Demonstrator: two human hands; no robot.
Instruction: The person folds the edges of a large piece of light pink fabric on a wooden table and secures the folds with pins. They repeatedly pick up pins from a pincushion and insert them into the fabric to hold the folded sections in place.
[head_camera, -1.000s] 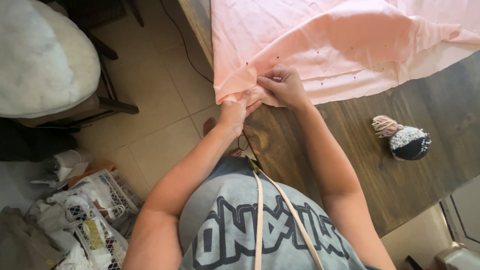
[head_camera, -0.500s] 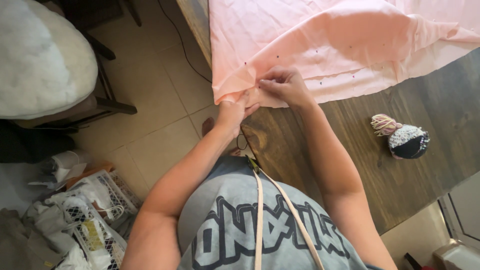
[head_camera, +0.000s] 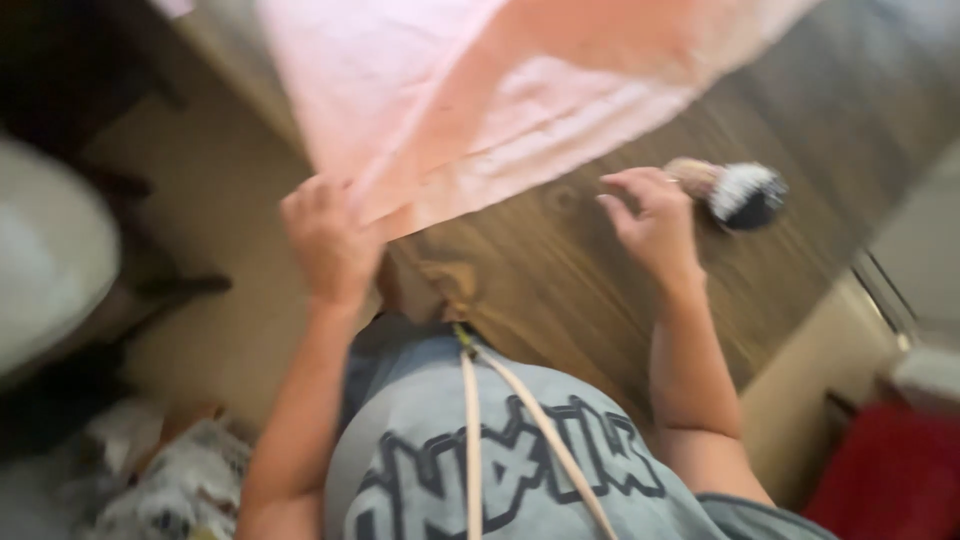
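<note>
Holding the near edge of the pink cloth (head_camera: 470, 110), the left hand (head_camera: 330, 240) has its fingers curled on the fabric; the right hand (head_camera: 650, 225) hangs loose and holds nothing.

Nearest, at 6 o'clock, a grey printed shirt (head_camera: 520, 460) fills the bottom of the blurred view, with a pale tape (head_camera: 470, 440) hanging down its front. At 9 o'clock the left hand grips the cloth where it droops over the edge of the dark wooden table (head_camera: 560, 270). At 3 o'clock the right hand hovers over the bare wood, fingers spread and slightly bent, just beside a small round black-and-white pincushion (head_camera: 745, 195) at about 2 o'clock. Farther off, the cloth spreads across the table toward 12 o'clock. Whether the right fingertips touch the pincushion cannot be told.
</note>
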